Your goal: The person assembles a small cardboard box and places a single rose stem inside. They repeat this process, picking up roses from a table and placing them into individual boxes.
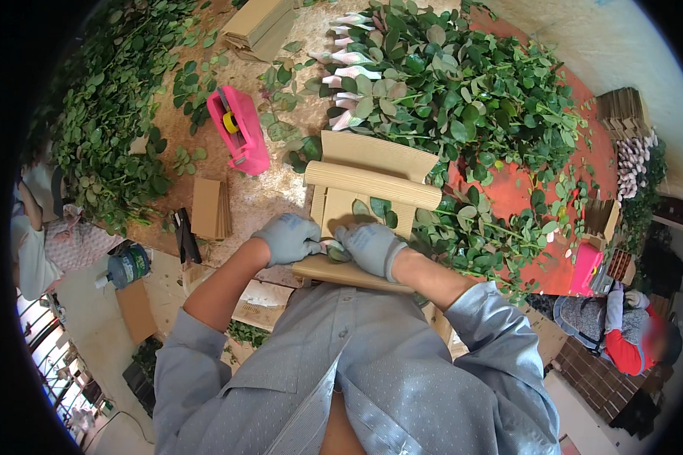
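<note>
My left hand [293, 239] and my right hand [371, 248], both in grey work gloves, meet over a sheet of corrugated cardboard [353, 274] in front of my body. Between them lies a greenish rose bud [336, 251] with a pale mesh sleeve [323, 245] at its left side. My left fingertips pinch at the sleeve, while my right fingers close on the bud from the other side; the exact grip is partly hidden. Green leaves [380, 207] lie on the cardboard just beyond my hands. Farther back, the cardboard curls into a roll [373, 185].
A pink tape dispenser [250, 133], cardboard pieces [209, 208] and a black tool [185, 236] lie left. Sleeved roses [356, 73] with leafy stems [467, 108] fill the back right. More foliage [114, 114] covers the far left. One co-worker [632, 335] is at right, another person [40, 239] at left.
</note>
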`<state>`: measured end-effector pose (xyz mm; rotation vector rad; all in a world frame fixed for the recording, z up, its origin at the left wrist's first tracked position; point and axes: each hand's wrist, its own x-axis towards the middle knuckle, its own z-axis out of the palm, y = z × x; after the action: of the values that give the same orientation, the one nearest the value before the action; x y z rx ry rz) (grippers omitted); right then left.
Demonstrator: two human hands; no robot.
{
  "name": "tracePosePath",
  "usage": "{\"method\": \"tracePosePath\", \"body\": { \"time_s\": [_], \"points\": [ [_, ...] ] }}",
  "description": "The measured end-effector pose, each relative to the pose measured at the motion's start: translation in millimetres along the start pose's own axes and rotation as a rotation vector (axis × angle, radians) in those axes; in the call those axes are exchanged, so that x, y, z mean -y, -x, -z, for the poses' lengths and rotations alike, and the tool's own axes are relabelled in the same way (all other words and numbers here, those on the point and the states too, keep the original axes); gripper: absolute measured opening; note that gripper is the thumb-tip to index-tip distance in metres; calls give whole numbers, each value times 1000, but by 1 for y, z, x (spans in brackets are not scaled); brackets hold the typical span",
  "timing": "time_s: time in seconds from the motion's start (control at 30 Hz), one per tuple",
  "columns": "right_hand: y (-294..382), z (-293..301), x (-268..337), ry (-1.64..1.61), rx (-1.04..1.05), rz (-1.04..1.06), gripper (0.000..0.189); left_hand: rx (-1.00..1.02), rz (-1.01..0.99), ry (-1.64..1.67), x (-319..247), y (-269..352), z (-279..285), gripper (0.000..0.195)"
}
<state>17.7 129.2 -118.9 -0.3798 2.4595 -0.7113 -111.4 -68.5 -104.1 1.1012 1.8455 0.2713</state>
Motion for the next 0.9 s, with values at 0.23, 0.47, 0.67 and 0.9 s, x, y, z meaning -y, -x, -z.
{"method": "tracePosePath", "body": {
  "time_s": [0.23,0.47,0.67,0.9],
  "points": [
    [-4,3,1,-65,-8,14,32,-170,24,-99,20,21,-1,18],
    [-3,-5,-3,27,7,83,28,-286,232,-270,21,75,43,38],
    [-2,4,5,27,48,65,30,-112,-214,-95,-51,59,-4,57],
    [4,27,13,190,126,107,27,76,-99,-140,-58,35,-7,58]
  ]
}}
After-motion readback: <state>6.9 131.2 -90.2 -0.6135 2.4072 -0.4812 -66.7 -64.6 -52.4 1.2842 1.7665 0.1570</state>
